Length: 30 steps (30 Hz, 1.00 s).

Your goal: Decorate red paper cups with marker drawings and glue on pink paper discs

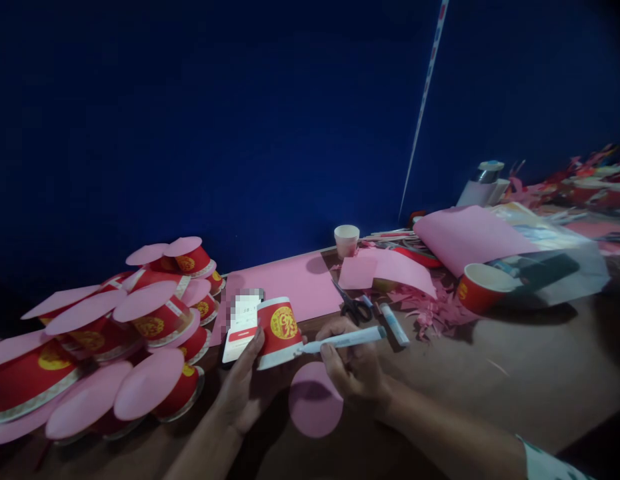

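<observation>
The left hand [245,387] has a loose grip on an upturned red cup [279,330], fingers along its left side. The cup stands tilted just above the surface [490,373], between the phone [241,328] and the right hand [353,370]. The right grip is closed around a white stick [343,341], whose tip meets the cup's lower rim. With so light a hold on thin paper, a firm push from the stick could dent the wall or roll the cup out of the fingers toward the phone. The pink disc [315,403] lies just under both wrists, and a sleeve or palm could drag or crease it. The pile [115,347] of capped cups at the left looks unsteady and might slide if nudged. I cannot tell whether the stick is glue or a marker, nor whether its tip is uncapped. The phone screen is blurred, the left thumb is hidden behind the cup, and the far right clutter is too dim to sort.
</observation>
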### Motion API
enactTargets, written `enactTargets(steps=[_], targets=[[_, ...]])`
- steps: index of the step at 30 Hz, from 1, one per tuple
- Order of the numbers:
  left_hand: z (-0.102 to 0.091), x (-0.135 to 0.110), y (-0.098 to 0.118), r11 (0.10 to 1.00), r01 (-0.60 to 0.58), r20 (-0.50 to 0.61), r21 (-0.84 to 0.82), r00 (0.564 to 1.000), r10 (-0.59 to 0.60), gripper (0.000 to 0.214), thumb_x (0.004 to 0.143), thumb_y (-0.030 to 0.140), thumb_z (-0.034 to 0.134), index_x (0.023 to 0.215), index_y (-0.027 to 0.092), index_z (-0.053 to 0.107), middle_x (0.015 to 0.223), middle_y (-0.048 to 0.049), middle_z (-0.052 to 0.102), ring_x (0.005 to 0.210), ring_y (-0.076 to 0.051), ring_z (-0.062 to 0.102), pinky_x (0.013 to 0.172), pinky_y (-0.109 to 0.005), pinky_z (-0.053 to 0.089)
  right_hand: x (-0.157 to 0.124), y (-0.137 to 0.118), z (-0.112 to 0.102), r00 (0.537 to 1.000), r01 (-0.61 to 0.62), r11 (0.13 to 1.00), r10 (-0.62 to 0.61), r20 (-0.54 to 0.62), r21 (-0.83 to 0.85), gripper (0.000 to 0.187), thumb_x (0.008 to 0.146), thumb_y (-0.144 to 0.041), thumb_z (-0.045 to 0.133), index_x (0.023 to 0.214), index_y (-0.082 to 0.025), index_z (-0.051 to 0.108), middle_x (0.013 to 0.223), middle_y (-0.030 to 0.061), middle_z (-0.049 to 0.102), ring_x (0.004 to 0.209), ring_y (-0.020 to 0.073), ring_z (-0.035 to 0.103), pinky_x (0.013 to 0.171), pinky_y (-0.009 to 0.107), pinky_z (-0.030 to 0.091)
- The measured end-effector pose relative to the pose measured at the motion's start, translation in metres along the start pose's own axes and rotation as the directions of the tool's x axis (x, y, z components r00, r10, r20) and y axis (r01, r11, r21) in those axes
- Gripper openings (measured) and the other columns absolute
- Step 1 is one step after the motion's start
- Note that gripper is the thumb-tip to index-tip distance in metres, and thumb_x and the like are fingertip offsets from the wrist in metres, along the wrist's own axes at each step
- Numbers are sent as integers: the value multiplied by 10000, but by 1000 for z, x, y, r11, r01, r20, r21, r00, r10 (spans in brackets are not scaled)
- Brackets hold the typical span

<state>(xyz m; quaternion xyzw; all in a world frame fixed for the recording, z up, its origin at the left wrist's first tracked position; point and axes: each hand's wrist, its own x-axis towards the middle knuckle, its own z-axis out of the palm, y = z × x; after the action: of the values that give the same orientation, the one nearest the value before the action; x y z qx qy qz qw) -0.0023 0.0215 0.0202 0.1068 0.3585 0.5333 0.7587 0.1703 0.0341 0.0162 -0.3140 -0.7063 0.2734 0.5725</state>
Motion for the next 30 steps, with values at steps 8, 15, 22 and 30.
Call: enactTargets(steps=[8, 15, 22, 30], targets=[[2, 0, -2, 1000, -4, 0, 30, 1000, 4, 503, 884, 305, 482, 1304, 40, 401, 969, -185, 696, 930, -301, 663, 893, -476, 495, 0, 1, 2, 1000, 29, 999, -29, 6, -20, 76, 793, -148, 482, 845, -191, 517, 700, 10, 584, 595, 125, 555, 544, 238, 441], [3, 0, -2, 998, -51, -30, 35, 998, 52, 480, 869, 263, 511, 1292, 53, 428, 994, -179, 694, 923, -298, 666, 869, -461, 514, -2, 4, 3, 1000, 2, 1000, -2, 22, 3, 66, 793, -157, 491, 832, -191, 532, 674, -1, 578, 537, 110, 522, 491, 221, 417], [2, -1, -2, 998, -63, 9, 31, 998, 63, 498, 853, 257, 534, 1303, 73, 431, 1011, -168, 697, 967, -300, 649, 902, -458, 493, 1, 3, 3, 999, -52, 997, 52, 8, 57, 78, 792, -124, 490, 804, -181, 542, 660, -17, 540, 559, 98, 501, 518, 205, 409], [0, 1, -2, 996, -87, 29, 19, 996, 86, 476, 863, 276, 511, 1293, 79, 446, 946, -151, 712, 896, -286, 671, 906, -484, 477, 0, 5, 4, 993, -120, 981, 116, 37, 154, 72, 809, -119, 488, 813, -178, 530, 618, -38, 487, 515, 80, 452, 470, 186, 367]])
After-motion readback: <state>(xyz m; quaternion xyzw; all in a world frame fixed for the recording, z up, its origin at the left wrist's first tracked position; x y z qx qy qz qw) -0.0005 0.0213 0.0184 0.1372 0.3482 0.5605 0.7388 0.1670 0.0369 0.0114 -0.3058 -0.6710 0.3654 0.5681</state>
